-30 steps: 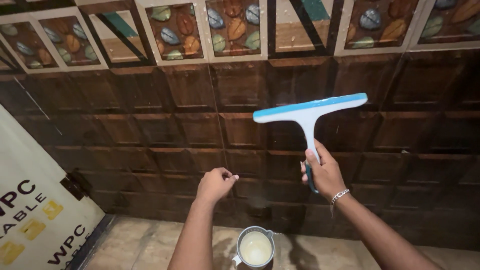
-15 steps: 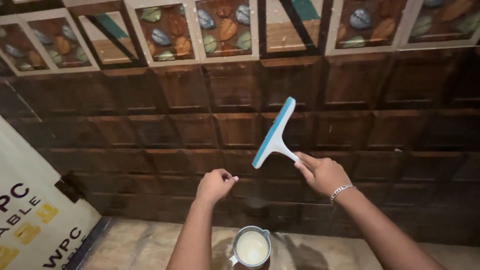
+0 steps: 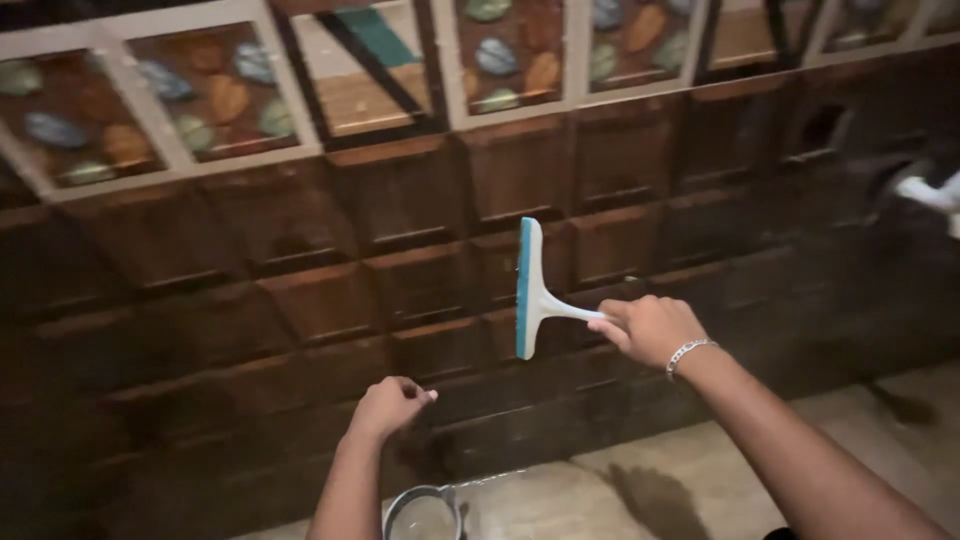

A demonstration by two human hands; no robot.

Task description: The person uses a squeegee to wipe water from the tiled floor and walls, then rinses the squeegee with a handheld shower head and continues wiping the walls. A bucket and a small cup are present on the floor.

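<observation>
My right hand (image 3: 648,328) grips the handle of a white and blue squeegee (image 3: 530,290). Its blade stands upright against the dark brown relief tiles of the wall (image 3: 330,300). A metal bracelet circles that wrist. Lower and to the left, my left hand (image 3: 388,408) is loosely closed with nothing in it, held near the wall tiles. Straight below it, at the frame's bottom edge, stands a small metal mug (image 3: 422,512) on the floor.
A band of pebble-pattern tiles (image 3: 215,95) in pale frames runs along the top of the wall. Wet beige floor (image 3: 640,490) spreads at the bottom right. A white fitting (image 3: 925,190) juts out of the wall at the right edge.
The squeegee has turned from a horizontal blade, through a slant, to upright and has come down the wall. The view has swung right, so the white board at the left is gone.
</observation>
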